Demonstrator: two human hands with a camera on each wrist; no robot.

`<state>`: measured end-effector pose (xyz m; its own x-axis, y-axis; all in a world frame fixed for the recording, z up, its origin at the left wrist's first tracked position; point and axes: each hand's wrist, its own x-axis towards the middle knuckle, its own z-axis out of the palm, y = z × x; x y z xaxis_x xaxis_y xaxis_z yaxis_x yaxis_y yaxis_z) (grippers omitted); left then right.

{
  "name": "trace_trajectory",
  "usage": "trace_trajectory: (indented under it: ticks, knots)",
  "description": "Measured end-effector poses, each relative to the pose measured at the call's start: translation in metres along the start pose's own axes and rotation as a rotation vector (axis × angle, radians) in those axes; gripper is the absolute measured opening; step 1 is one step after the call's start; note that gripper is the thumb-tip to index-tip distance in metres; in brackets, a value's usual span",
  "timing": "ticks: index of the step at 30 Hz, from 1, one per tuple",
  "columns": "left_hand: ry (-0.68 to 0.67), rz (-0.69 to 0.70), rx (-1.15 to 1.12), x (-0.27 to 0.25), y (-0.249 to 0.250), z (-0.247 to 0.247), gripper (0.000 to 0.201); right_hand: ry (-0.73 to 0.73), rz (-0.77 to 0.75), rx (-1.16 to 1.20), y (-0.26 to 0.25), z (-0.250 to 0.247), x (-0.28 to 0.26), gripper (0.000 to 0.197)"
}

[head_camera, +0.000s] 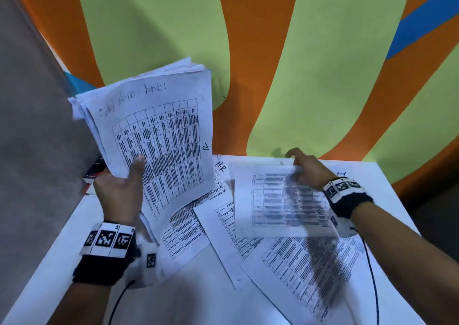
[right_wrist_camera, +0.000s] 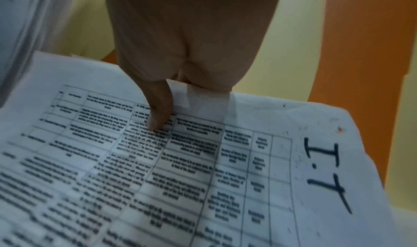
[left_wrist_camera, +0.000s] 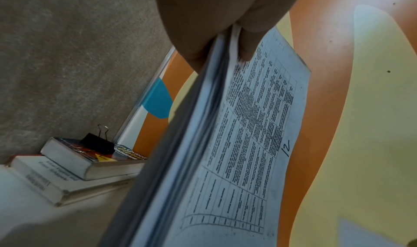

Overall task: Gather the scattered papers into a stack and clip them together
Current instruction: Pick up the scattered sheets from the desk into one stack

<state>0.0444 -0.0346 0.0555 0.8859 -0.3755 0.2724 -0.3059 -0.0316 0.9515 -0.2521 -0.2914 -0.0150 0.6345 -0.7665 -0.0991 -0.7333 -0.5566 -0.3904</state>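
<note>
My left hand (head_camera: 124,180) grips a thick stack of printed papers (head_camera: 159,131) near its lower left edge and holds it tilted up above the white table (head_camera: 203,300); the thumb lies on the top sheet, marked "12" (left_wrist_camera: 287,148). My right hand (head_camera: 301,167) pinches the far edge of one loose sheet (head_camera: 280,200), blurred and lifted off the table, thumb on top (right_wrist_camera: 158,118). That sheet carries "I.T" (right_wrist_camera: 325,174). Several more printed sheets (head_camera: 298,262) lie spread on the table. A black binder clip (left_wrist_camera: 98,142) sits on a book at the left.
Two stacked books (left_wrist_camera: 74,163) stand in the table's left corner against a grey wall (head_camera: 32,126). An orange, green and blue painted wall (head_camera: 298,64) rises behind the table. A cable (head_camera: 372,275) hangs from my right wrist over the papers.
</note>
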Motion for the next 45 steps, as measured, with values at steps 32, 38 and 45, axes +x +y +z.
trace_trajectory:
  ticks: [32, 38, 45]
  knots:
    - [0.062, 0.084, -0.007, -0.003, -0.007, -0.015, 0.055, -0.511, -0.384, -0.506, -0.030, 0.055, -0.092, 0.022]
    - [0.087, 0.065, -0.001, -0.003, 0.008, -0.023, 0.025, -0.420, -0.382, -0.465, -0.034, 0.040, -0.088, 0.025]
    - [0.146, 0.103, 0.033, 0.010, -0.001, -0.036, 0.029, -0.222, -0.485, -0.685, -0.078, -0.003, -0.023, 0.033]
